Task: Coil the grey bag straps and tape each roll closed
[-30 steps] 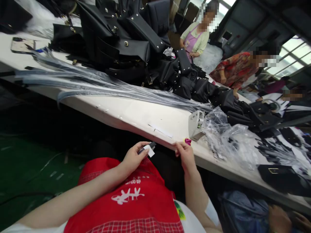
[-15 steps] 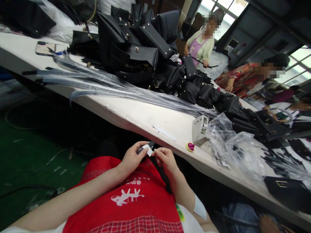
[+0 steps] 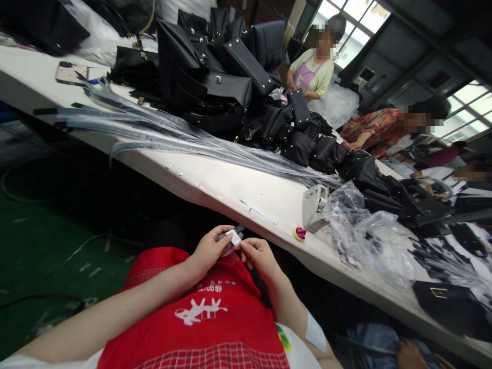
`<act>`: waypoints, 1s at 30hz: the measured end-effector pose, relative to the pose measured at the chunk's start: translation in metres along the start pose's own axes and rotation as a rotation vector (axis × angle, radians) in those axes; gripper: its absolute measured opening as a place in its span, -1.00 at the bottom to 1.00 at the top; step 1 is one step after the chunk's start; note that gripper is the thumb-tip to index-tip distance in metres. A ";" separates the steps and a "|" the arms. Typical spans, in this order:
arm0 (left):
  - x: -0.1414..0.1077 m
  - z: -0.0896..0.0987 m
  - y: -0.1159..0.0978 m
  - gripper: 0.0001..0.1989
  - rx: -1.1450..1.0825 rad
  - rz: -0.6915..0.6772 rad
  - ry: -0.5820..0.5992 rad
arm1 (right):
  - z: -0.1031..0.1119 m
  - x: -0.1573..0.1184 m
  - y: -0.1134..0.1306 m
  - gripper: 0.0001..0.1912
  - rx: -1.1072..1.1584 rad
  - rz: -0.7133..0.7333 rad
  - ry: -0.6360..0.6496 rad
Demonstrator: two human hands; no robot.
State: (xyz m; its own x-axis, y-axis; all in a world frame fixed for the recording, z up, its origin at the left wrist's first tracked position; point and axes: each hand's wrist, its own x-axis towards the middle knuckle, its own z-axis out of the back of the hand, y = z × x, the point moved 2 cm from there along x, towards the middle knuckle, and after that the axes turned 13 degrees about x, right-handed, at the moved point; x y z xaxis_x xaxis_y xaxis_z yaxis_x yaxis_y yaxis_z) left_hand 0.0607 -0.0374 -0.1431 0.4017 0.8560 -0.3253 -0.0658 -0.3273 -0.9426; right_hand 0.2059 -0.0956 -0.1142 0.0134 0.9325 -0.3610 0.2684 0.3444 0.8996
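Over the red apron (image 3: 226,328), my left hand (image 3: 209,250) is closed on a dark strap end (image 3: 240,228), with its thumb on a small white piece (image 3: 232,236) lying against the strap. Paper or tape, I cannot tell which. My right hand (image 3: 262,256) pinches at the near right edge of that white piece, its fingertips close to my left thumb. Most of the strap is hidden behind my fingers. On the table beyond lie a white paper strip (image 3: 258,210) and a tape dispenser (image 3: 315,207).
Plastic-wrapped straps (image 3: 184,136) run along the white table (image 3: 200,177). Black handbags (image 3: 226,87) are heaped behind them. Crumpled clear plastic (image 3: 369,230) lies right of the dispenser, near a small yellow-and-magenta item (image 3: 299,233). A phone (image 3: 71,73) lies at left. Co-workers stand across the table.
My right fingertips have come closer to the white piece, which now lies flatter against the strap. Across the table, the person in the purple apron has drawn their hands in, and their strap no longer shows.
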 end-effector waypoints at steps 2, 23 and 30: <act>0.000 0.000 -0.003 -0.56 -0.040 0.023 0.001 | 0.001 0.000 -0.001 -0.57 -0.009 0.003 -0.018; -0.008 0.002 -0.018 -0.48 -0.019 -0.038 -0.049 | 0.007 0.019 -0.019 -0.59 0.139 -0.072 0.131; -0.017 0.002 -0.039 -0.71 0.461 -0.418 -0.074 | -0.003 0.036 -0.016 -0.64 0.091 0.069 0.010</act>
State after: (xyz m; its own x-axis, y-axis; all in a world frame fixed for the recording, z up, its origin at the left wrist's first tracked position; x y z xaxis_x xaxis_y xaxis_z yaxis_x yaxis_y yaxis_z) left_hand 0.0545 -0.0384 -0.1012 0.4156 0.9052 0.0891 -0.3107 0.2334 -0.9214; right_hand 0.1996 -0.0674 -0.1413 0.0258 0.9548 -0.2960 0.3537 0.2683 0.8961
